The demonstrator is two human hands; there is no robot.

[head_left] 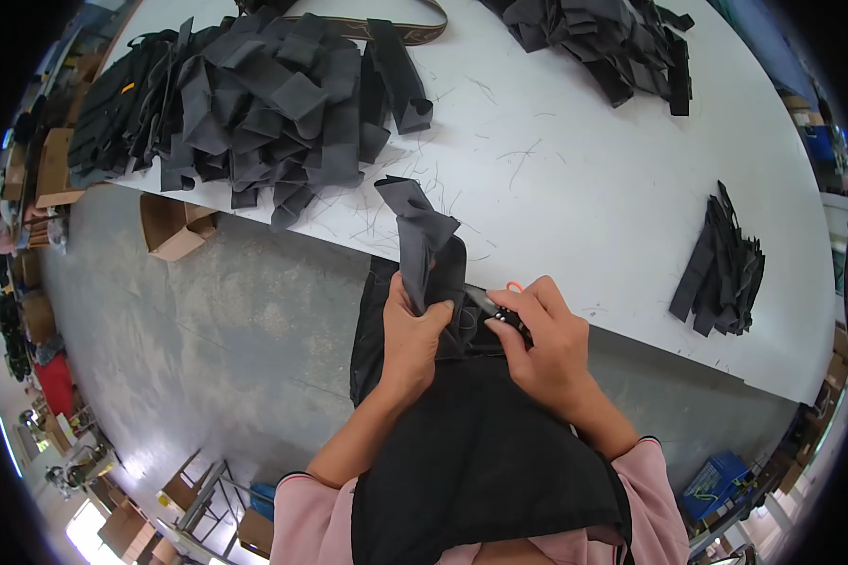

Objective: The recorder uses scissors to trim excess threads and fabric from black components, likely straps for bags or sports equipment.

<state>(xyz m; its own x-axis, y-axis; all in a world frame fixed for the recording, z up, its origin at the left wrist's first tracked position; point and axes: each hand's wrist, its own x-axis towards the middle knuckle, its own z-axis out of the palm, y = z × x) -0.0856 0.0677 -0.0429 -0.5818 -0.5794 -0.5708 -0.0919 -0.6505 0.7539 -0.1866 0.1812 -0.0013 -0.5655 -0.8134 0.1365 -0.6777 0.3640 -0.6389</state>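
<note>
Works at the near edge of a white table (575, 198), with a large heap of dark gray fabric strips (273, 104) piled by its left end, some spilling to the near edge. Has black straps (113, 113) bunched against that heap at the left edge, and a loose strip (403, 80) lying just to its right. Faces a patterned brown band (424, 34) curling behind the heap, toward the far edge, and a second dark heap (598, 38) toward the far edge's right part. Has a smaller bundle of strips (721, 268) near the right edge, short of the near right corner. Looks across thread scraps (528, 155) scattered over the middle of the surface, between heaps and hands. Overlooks an open cardboard box (177, 226) on the gray floor (207, 320), below the near edge's left part.

Pinches a folded gray strip (422, 221) in the left hand (410, 344), thumb and fingers closed on it at the near edge, above a black apron (490, 443), with the strip's upper end jutting over the surface. Curls the right hand (546, 344) snugly around a small dark-handled tool (511, 320), metal blade pointed left toward the strip's lower folds. Offers no clear view of contact between blade and fabric.
</note>
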